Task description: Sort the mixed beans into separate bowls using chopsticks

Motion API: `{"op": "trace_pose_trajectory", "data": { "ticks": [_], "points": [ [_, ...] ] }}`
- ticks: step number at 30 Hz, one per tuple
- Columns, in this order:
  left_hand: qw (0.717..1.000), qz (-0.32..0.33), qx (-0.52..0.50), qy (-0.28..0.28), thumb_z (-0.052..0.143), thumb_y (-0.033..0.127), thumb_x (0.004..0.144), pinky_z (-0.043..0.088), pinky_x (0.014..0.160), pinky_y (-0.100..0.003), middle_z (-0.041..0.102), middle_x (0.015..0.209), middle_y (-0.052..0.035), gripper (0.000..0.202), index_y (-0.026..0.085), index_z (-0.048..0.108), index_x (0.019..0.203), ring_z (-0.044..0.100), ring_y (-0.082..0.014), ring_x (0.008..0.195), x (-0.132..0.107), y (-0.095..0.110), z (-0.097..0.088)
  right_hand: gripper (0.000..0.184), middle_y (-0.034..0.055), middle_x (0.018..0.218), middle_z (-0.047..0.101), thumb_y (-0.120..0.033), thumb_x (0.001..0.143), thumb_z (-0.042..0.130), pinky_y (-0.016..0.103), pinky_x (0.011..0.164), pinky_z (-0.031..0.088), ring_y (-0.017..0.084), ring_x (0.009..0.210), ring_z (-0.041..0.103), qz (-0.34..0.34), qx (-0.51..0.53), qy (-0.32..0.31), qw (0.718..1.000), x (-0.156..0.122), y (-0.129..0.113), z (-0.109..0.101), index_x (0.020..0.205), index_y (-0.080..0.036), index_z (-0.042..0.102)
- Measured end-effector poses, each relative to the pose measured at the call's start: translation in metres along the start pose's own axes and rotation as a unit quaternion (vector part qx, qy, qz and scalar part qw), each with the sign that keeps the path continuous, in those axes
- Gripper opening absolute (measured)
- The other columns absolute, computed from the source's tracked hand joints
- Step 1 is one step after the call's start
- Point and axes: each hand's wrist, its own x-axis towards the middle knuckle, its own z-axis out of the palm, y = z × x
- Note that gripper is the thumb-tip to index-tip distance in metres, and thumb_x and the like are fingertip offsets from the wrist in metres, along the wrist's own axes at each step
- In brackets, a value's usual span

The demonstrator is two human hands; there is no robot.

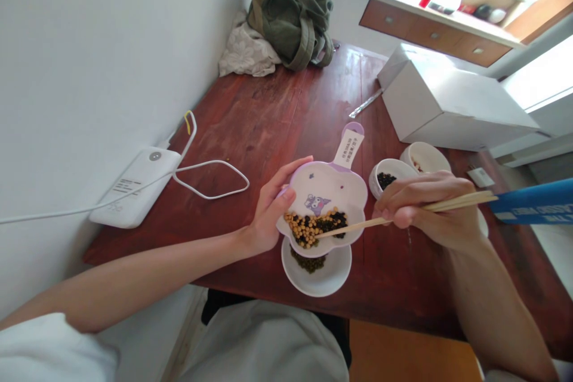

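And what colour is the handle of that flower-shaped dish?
The handle is light purple, partly under a white label, in the head view.

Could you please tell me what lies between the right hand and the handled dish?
Chopsticks span that stretch in the head view, with table visible behind.

Can't see most fingers of left hand [268, 215], tucked under dish [353, 197]. Also lose top part of lower bowl [333, 277] and some of its green beans [308, 262] beneath it. Can't trace chopsticks [358, 226] fully through right hand [430, 206]. Get only a sliver of another bowl [483, 224] behind right wrist. Can't read tiny print on power bank [138, 188]. See white cable [45, 216] cut off at left edge, blue box [537, 202] at right. Can't identify small shelf items [483, 12], too blurred.
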Motion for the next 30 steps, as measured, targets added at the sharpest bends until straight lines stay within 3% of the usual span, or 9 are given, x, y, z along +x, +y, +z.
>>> {"op": "trace_pose_trajectory", "data": {
  "ticks": [7,14,19,24,30],
  "points": [
    [1.000,-0.006,0.017,0.005,0.071,0.055,0.106,0.064,0.106,-0.045,0.083,0.147,-0.0152,0.060,0.023,0.075,0.157,0.080,-0.0352,0.126,-0.001,0.002,0.000,0.044,0.0077,0.069,0.083,-0.053,0.108,0.084,0.027,0.046,0.057,0.020,0.051,0.075,0.088,0.104,0.004,0.991,0.005,0.021,0.003,0.079,-0.020,0.089],
    [1.000,-0.002,0.005,-0.003,0.070,0.051,0.107,0.065,0.103,-0.039,0.084,0.144,-0.0128,0.056,0.025,0.076,0.157,0.081,-0.0307,0.121,0.000,0.003,0.000,0.040,0.0078,0.069,0.082,-0.043,0.109,0.083,0.027,0.047,0.059,0.020,0.052,0.075,0.126,0.136,0.126,0.975,-0.037,0.025,0.025,0.078,-0.019,0.088],
    [1.000,-0.005,0.017,0.006,0.071,0.054,0.106,0.064,0.106,-0.043,0.084,0.144,-0.0142,0.059,0.023,0.076,0.156,0.080,-0.0334,0.124,0.000,0.002,0.000,0.034,0.0077,0.071,0.081,-0.036,0.110,0.081,0.027,0.047,0.060,0.021,0.056,0.076,0.150,0.156,0.181,0.959,-0.057,0.026,0.034,0.081,-0.019,0.088],
    [1.000,-0.017,0.007,0.013,0.072,0.054,0.105,0.066,0.101,-0.042,0.085,0.141,-0.0142,0.059,0.023,0.076,0.156,0.081,-0.0333,0.121,0.001,0.003,0.003,0.036,0.0076,0.067,0.078,-0.037,0.106,0.085,0.029,0.043,0.059,0.021,0.051,0.074,0.171,0.184,0.235,0.939,-0.057,0.020,0.046,0.076,-0.018,0.087],
    [1.000,-0.016,-0.002,0.008,0.072,0.053,0.106,0.066,0.102,-0.042,0.084,0.144,-0.0136,0.058,0.025,0.077,0.156,0.081,-0.0333,0.123,0.000,0.004,0.003,0.042,0.0090,0.060,0.076,-0.040,0.104,0.088,0.027,0.037,0.058,0.020,0.042,0.068,0.177,0.225,0.256,0.923,-0.047,0.016,0.057,0.069,-0.017,0.084]
  ]
}}
